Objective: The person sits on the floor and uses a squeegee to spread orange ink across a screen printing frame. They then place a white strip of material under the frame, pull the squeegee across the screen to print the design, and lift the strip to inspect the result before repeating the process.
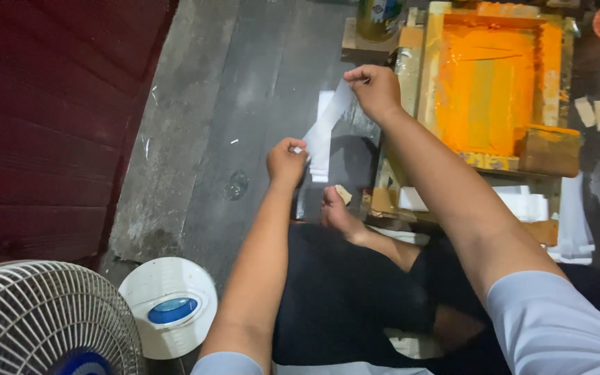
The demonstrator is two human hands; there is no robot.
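White strip stretched between my two hands, just left of the ink-covered screen.

My left hand (286,160) pinches the near end of the white strip (324,128) and my right hand (376,90) pinches its far end, fingers closed tight on it, so the strip hangs taut in the air above the dark floor (244,104). I judge the main risk to be on the right: the wooden printing frame (425,62), wet with orange ink (487,90), sits just beside my right wrist, and a small drift that way could smear the strip or my arm. Pulling unevenly could also twist or tear it. My bare foot (338,215) lies right below. Open room is to the left, over bare floor, until the red wall (50,104); the white fan (57,319) crowds the near left corner.
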